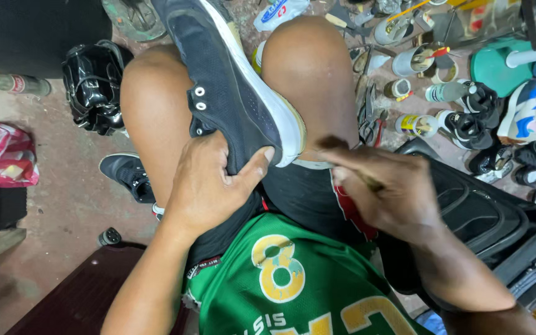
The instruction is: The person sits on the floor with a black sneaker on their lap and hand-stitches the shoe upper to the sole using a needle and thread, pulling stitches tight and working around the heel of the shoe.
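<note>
both hands closed: left hand [209, 186] gripping dark sneaker [231, 87], right hand [383, 192] pinching thin brush [350, 162]

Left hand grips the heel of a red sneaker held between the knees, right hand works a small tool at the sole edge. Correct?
Not quite: the sneaker is dark navy with a white sole, not red, as the head view shows. The rest holds: left hand grips its heel between the knees, right hand works a small tool at the sole edge.

Bare floor [75, 186] lies open leftward; tins and bottles [417, 93] crowd the right, the black bag [485, 217] beside them.
</note>
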{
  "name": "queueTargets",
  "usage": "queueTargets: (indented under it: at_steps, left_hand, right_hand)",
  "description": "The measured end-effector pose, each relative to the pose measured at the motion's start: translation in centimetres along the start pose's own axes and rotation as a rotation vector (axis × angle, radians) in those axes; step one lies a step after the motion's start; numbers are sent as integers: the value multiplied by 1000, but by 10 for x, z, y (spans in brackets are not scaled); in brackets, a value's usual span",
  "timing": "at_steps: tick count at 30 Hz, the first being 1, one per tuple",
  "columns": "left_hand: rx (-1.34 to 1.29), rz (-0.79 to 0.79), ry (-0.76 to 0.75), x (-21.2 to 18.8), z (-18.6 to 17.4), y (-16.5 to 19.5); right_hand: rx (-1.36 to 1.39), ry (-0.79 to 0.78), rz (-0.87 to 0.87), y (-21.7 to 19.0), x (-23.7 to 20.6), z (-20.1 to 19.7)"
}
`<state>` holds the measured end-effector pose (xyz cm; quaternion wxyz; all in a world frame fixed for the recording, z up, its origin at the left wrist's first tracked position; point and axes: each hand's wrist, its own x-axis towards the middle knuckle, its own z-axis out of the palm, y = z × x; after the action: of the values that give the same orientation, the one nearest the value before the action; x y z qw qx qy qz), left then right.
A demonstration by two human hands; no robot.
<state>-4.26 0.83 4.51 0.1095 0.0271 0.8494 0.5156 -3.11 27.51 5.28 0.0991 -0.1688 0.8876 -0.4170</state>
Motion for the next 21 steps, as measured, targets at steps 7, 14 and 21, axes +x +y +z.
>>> queueTargets:
  at_steps: [7, 14, 21]
  left_hand:
    - [-20, 94, 52, -6, 4, -7]
    - [-38, 14, 48, -8, 6, -9]
    - [-26, 68, 80, -9, 7, -10]
  right_hand:
    - [71, 1, -46, -15, 11, 21]
    - [-34, 9, -63, -18, 11, 24]
    - [-158, -9, -97, -23, 11, 22]
